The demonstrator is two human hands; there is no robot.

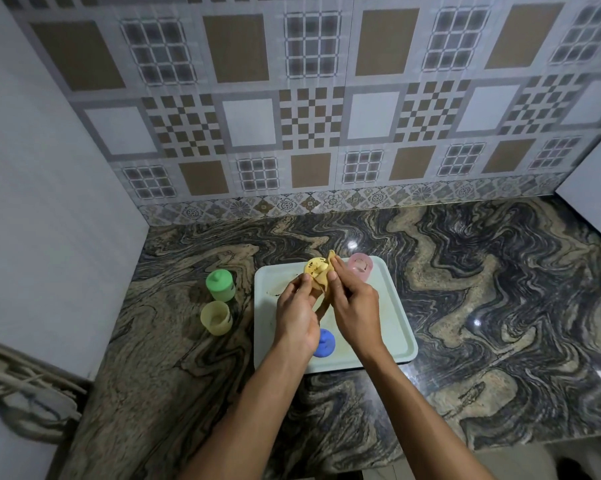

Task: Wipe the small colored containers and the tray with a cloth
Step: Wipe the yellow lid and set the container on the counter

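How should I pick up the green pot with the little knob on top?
Grip the green pot around its round sides, coming from above or the open left. It stands upright on the counter, the tray lies to its right, and the knob looks small to pinch.

Tray (389,306) on the counter (500,289), containers in and beside it

Two containers (220,285) (216,317) stand on the counter left of the tray; one (360,266) sits in its far corner, another (324,342) near its front edge.

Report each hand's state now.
Left hand: closed on the yellow lid.
Right hand: closed on the cloth, pressing it against the lid.
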